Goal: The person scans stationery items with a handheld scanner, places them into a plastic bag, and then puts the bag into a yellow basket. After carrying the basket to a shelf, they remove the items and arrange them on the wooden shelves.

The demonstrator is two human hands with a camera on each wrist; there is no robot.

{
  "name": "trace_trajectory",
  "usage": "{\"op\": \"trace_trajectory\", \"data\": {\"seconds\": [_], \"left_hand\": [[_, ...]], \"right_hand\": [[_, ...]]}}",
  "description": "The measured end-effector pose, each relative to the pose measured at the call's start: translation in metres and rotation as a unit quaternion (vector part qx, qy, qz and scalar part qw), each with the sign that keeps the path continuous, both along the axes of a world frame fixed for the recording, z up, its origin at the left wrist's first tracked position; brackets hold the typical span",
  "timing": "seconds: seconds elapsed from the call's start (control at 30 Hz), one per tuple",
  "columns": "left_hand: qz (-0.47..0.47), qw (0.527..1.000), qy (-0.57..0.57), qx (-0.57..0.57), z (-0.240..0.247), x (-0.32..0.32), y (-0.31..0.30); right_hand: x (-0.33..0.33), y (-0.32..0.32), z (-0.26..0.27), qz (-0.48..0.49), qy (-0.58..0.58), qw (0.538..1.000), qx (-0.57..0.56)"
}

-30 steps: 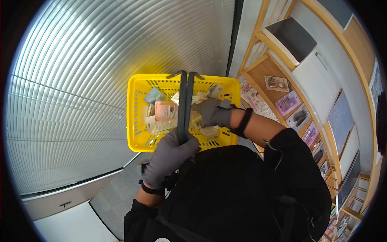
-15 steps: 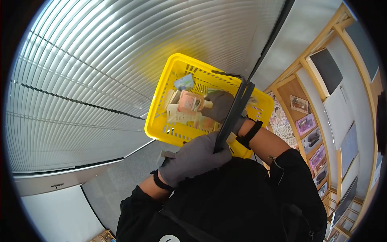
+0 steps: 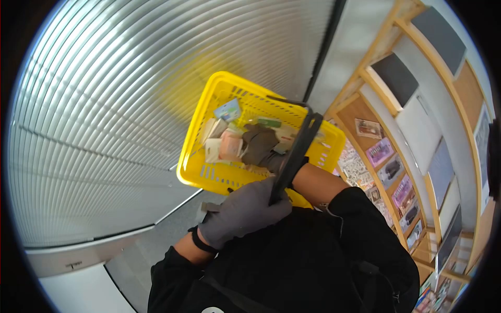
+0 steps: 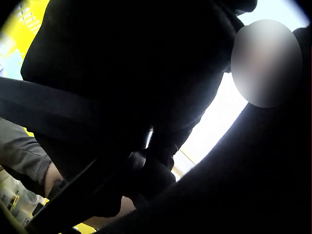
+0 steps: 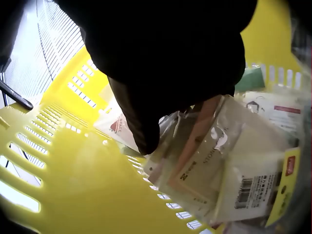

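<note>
A yellow basket [image 3: 195, 175] holds several small packets, among them a pinkish one [image 3: 230, 145] and a blue one [image 3: 227, 110]. My gloved left hand [image 3: 242, 211] grips the lower end of the black basket handles [image 3: 297, 151], which lean right. Inside the basket, my gloved right hand [image 3: 261, 146] reaches down beside the pinkish packet. In the right wrist view the dark right hand [image 5: 170, 63] touches plastic-wrapped packets [image 5: 200, 170], its thumb along their left side; its other fingertips are hidden, so whether it grips any cannot be told. Handle straps [image 4: 44, 105] cross the left wrist view.
Slatted blinds [image 3: 115, 104] stand left of and behind the basket. Wooden shelving [image 3: 360, 112] with packaged goods and panels lines the right. A white surface [image 3: 83, 287] is at lower left, beside grey floor [image 3: 135, 266].
The basket has turned, its right side lower in view, and its handles lean right. My right hand has moved left and deeper among the packets. My left hand keeps its grip on the handles.
</note>
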State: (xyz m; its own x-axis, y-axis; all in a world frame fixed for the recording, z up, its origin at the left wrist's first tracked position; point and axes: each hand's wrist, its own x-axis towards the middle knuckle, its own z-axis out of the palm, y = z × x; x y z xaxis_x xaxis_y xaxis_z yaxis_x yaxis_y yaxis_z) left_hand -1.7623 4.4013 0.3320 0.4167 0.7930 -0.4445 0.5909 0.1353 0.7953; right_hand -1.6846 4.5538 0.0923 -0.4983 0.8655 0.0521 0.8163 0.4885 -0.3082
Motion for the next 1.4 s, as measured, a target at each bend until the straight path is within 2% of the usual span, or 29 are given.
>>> {"op": "trace_trajectory", "data": {"seconds": [0.03, 0.07, 0.1, 0.13, 0.2, 0.23, 0.33, 0.43, 0.5, 0.53, 0.6, 0.63, 0.73, 0.9, 0.93, 0.97, 1.03, 1.07, 1.13, 1.17, 1.23, 1.27, 1.3, 1.4], "left_hand": [[0.012, 1.0, -0.011, -0.011, -0.004, 0.001, -0.002], [0.021, 0.999, -0.023, -0.022, -0.008, 0.002, -0.003], [0.029, 0.998, -0.032, -0.034, -0.009, 0.006, -0.002], [0.008, 0.999, -0.033, -0.03, -0.009, 0.01, -0.001], [0.033, 0.997, -0.052, -0.055, -0.003, 0.015, -0.001], [0.051, 0.995, -0.062, -0.065, 0.0, 0.017, 0.0], [0.039, 0.996, -0.056, -0.052, 0.009, 0.023, 0.002], [0.043, 0.997, -0.042, -0.046, 0.008, 0.021, -0.002], [0.021, 0.999, -0.03, -0.031, 0.004, 0.02, -0.001], [0.034, 0.999, -0.027, -0.03, 0.004, 0.019, -0.003], [0.031, 0.998, -0.048, -0.027, 0.004, 0.019, -0.006], [0.027, 0.998, -0.06, -0.025, 0.004, 0.018, -0.006], [0.031, 0.996, -0.071, -0.033, 0.003, 0.015, -0.006], [0.044, 0.989, -0.12, -0.067, -0.007, 0.011, -0.011], [0.045, 0.989, -0.122, -0.066, -0.007, 0.01, -0.011], [0.06, 0.988, -0.123, -0.066, -0.007, 0.008, -0.012], [0.086, 0.986, -0.126, -0.068, -0.007, 0.004, -0.014], [0.077, 0.986, -0.133, -0.068, -0.005, 0.001, -0.014], [0.125, 0.978, -0.108, -0.127, -0.002, -0.001, -0.013], [0.104, 0.979, -0.12, -0.128, -0.006, 0.0, -0.014], [0.184, 0.961, -0.172, -0.115, -0.013, 0.0, -0.02], [0.173, 0.962, -0.177, -0.115, -0.015, 0.001, -0.02], [0.189, 0.959, -0.177, -0.117, -0.017, 0.001, -0.022], [0.221, 0.953, -0.172, -0.12, -0.019, 0.003, -0.026]], "right_hand": [[0.005, -0.002, 0.018, -0.006, 0.033, 0.999, 0.037], [0.018, -0.004, 0.036, 0.014, 0.036, 0.994, -0.1], [0.026, -0.012, 0.083, 0.032, 0.045, 0.97, -0.235], [0.022, -0.014, 0.073, 0.012, 0.049, 0.972, -0.229], [0.01, -0.019, 0.048, -0.005, -0.065, 0.982, -0.18], [0.014, -0.015, 0.042, -0.015, -0.061, 0.982, -0.177], [0.025, -0.009, 0.041, 0.004, -0.195, 0.974, -0.119], [0.012, -0.018, 0.039, 0.062, -0.319, 0.944, -0.061], [0.032, -0.02, 0.091, -0.007, -0.122, 0.988, -0.094], [0.034, -0.017, 0.083, 0.006, -0.12, 0.988, -0.092], [0.037, -0.011, 0.067, -0.029, 0.016, 0.999, -0.008], [0.043, -0.006, 0.065, -0.021, 0.016, 1.0, -0.007], [0.064, 0.007, 0.071, 0.056, 0.174, 0.98, -0.084], [0.098, -0.005, 0.088, 0.037, 0.213, 0.968, -0.131], [0.111, -0.013, 0.089, -0.007, 0.331, 0.924, -0.189], [0.125, -0.02, 0.091, -0.051, 0.443, 0.861, -0.244], [0.159, -0.036, 0.146, -0.138, 0.306, 0.872, -0.357], [0.179, -0.044, 0.156, -0.147, 0.302, 0.873, -0.353], [0.232, -0.064, 0.173, -0.163, 0.319, 0.841, -0.406], [0.26, -0.071, 0.175, -0.184, 0.315, 0.843, -0.395], [0.308, -0.077, 0.166, -0.215, 0.447, 0.796, -0.348], [0.321, -0.078, 0.162, -0.223, 0.511, 0.765, -0.323], [0.33, -0.077, 0.158, -0.229, 0.511, 0.766, -0.316], [0.343, -0.052, 0.147, -0.322, 0.612, 0.672, -0.265]]}}
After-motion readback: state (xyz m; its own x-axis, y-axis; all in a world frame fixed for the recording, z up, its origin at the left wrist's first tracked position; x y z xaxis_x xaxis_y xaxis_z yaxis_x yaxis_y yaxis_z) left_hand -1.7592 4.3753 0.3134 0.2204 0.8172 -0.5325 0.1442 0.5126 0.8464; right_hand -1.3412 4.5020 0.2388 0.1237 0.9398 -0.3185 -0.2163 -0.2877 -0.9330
